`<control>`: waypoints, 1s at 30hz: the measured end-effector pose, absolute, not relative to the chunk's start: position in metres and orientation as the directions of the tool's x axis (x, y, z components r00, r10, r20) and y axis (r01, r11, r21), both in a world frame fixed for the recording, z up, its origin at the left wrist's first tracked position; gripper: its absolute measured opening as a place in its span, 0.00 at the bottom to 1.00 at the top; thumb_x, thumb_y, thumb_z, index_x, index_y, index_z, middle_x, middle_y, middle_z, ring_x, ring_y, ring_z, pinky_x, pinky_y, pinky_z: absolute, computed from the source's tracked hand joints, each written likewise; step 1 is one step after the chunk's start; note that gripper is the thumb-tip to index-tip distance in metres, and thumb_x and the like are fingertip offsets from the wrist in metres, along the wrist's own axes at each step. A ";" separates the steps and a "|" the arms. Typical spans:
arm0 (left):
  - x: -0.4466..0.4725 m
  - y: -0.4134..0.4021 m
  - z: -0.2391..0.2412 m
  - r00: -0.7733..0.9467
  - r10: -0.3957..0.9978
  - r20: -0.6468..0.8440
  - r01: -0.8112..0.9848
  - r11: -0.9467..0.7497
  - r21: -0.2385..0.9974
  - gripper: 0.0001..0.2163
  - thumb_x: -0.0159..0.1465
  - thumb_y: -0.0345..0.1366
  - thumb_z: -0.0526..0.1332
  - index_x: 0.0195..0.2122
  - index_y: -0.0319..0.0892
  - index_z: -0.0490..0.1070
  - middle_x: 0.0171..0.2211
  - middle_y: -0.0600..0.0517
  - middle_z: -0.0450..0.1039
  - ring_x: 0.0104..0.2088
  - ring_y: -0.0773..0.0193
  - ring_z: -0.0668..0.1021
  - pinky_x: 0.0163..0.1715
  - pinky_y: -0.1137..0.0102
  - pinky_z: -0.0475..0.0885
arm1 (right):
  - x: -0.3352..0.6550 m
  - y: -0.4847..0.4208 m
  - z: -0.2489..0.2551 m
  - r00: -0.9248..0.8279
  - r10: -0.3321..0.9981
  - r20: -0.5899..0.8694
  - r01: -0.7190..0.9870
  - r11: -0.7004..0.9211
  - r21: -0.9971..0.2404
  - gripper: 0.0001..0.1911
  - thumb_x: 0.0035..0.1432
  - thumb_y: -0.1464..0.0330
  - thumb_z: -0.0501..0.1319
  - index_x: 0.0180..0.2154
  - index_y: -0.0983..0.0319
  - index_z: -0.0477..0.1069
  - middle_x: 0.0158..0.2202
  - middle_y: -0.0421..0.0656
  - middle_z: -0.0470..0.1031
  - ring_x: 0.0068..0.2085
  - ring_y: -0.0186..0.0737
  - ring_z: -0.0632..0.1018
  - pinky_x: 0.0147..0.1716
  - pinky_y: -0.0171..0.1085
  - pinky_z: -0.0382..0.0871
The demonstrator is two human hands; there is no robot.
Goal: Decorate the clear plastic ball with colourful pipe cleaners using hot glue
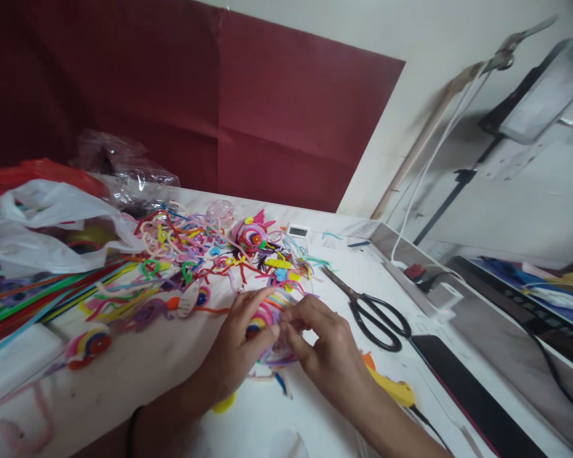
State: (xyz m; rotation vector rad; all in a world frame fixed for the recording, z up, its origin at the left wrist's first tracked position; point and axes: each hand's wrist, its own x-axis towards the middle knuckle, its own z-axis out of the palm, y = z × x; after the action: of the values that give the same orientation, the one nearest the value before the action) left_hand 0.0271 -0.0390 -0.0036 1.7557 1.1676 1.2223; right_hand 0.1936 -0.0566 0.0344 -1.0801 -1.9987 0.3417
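Note:
Both hands are closed around a round, multicoloured pipe-cleaner craft (267,313) low over the white table. My left hand (241,327) steadies it from the left, with the thumb across its front. On the other side, my right hand (322,337) pinches at its right edge; whatever small part lies between those fingertips is hidden. Black-handled scissors (375,315) lie open just right of my right hand. Partly behind my right forearm is a yellow corded tool (395,387). A finished-looking striped pipe-cleaner figure (251,236) rests beyond my hands.
Tangled pipe-cleaner pieces (181,238) cover the table's back left, beside a white plastic bag (52,216) and straight pipe cleaners (52,296). A small digital display (297,231) stands at the back. Rightward are a black phone-like slab (472,391), a plugged-in charger (444,299) and a stand (451,197).

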 end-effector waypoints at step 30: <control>0.029 -0.040 -0.006 0.130 0.936 0.328 0.266 -0.352 0.898 0.24 0.60 0.31 0.56 0.58 0.48 0.68 0.58 0.49 0.69 0.61 0.55 0.68 0.63 0.59 0.63 | 0.176 -0.063 0.031 -0.211 0.810 0.548 0.827 0.447 -0.342 0.03 0.59 0.72 0.57 0.32 0.61 0.67 0.28 0.42 0.73 0.27 0.40 0.76 0.26 0.36 0.63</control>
State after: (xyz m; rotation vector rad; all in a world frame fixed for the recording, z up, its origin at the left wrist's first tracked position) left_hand 0.0286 -0.0398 -0.0057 1.7277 1.1687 1.2489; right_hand 0.1763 -0.0633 0.0313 -1.3665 -2.0216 -0.0325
